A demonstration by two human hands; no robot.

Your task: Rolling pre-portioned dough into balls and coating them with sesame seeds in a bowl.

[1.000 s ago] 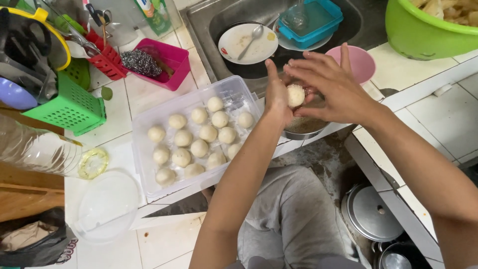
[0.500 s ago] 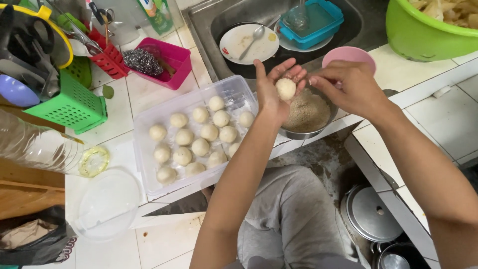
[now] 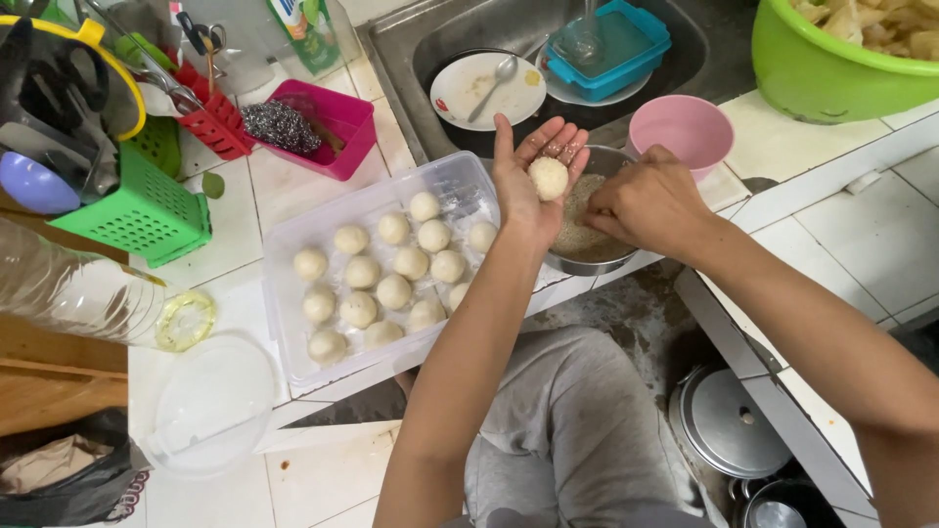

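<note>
thirteen or so pale balls [image 3: 394, 290] sitting in clear tray [image 3: 284, 323] at left. we are cupping one dough ball [image 3: 548, 178] on open left hand [image 3: 528, 186]; right hand [image 3: 646, 200], fingers curled, dipping into metal crumb bowl [image 3: 587, 256]. we are judging: sprinkling evenly, rolling gently.

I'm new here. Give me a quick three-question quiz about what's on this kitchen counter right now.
1. True or false: the left hand holds a dough ball on its open palm.
2. Where is the right hand? A) in the metal bowl of crumbs B) in the sink C) on the pink cup
3. What holds the finished balls?

Key: 1 true; 2 A; 3 the clear plastic tray.
</note>
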